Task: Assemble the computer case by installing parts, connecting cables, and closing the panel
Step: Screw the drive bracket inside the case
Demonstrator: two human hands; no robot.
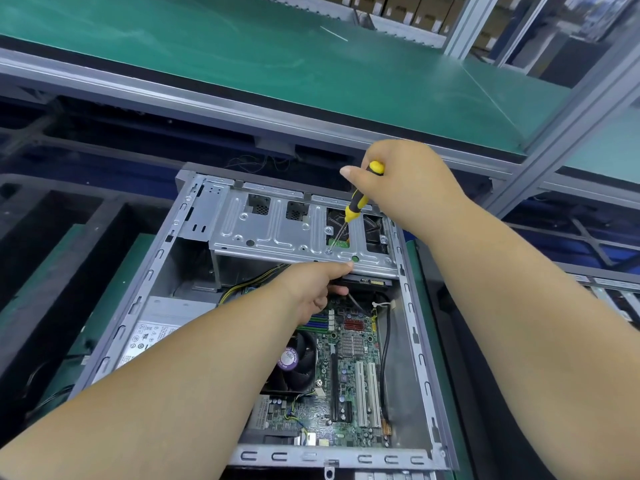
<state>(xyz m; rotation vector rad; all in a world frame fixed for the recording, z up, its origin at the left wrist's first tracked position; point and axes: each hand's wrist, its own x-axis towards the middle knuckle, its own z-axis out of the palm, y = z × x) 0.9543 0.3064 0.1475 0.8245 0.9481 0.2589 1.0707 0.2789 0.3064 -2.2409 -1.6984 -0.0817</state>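
Head view: open computer case [420,344] holding motherboard [349,372], CPU fan [298,362], power supply [152,336], drive cage [277,230]. Right hand [408,181] gripping one yellow-black screwdriver [356,202], tip on cage screw [328,251]. Left hand [311,289] grasping drive [367,281] beneath cage; drive mostly hidden.

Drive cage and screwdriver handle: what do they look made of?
Drive cage: looks like stamped sheet steel with a bare, dull silver, probably zinc-plated finish; pressed ribs, punched holes and folded edges show.
Screwdriver handle: yellow with black sections, probably moulded plastic, and the black may be rubbery grip; the shaft looks like bright metal. The right hand grips it.
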